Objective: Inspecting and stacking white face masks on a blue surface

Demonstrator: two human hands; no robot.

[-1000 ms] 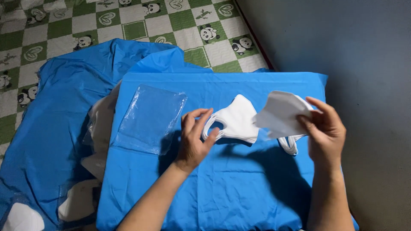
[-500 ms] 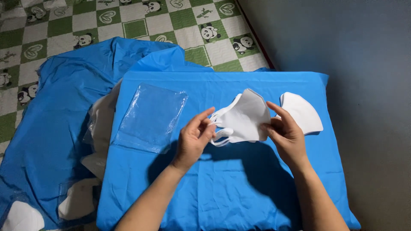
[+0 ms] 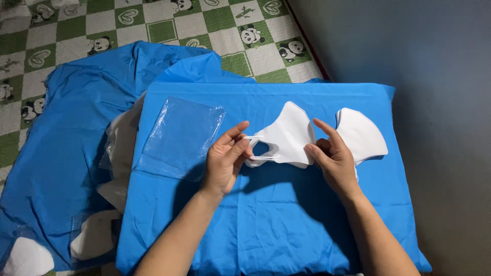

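Note:
A white folded face mask (image 3: pixel 286 135) is held up between both hands over a blue cloth-covered pad (image 3: pixel 266 220). My left hand (image 3: pixel 225 158) pinches the mask's ear loop at its left end. My right hand (image 3: pixel 330 156) grips the mask's right edge with thumb and fingers. A second white mask (image 3: pixel 360 135) lies flat on the blue pad just right of my right hand. A clear plastic sleeve (image 3: pixel 181 135) lies on the pad to the left of my left hand.
A crumpled blue sheet (image 3: pixel 66 128) spreads over the left, with several white masks in plastic (image 3: pixel 120 148) at the pad's left edge. A green and white checked mat with panda figures (image 3: pixel 153 25) lies beyond. A grey wall (image 3: pixel 419 76) runs along the right.
My right hand set the second mask down on the pad at the right, then came back to the first mask. Both hands now hold that mask, lifted slightly.

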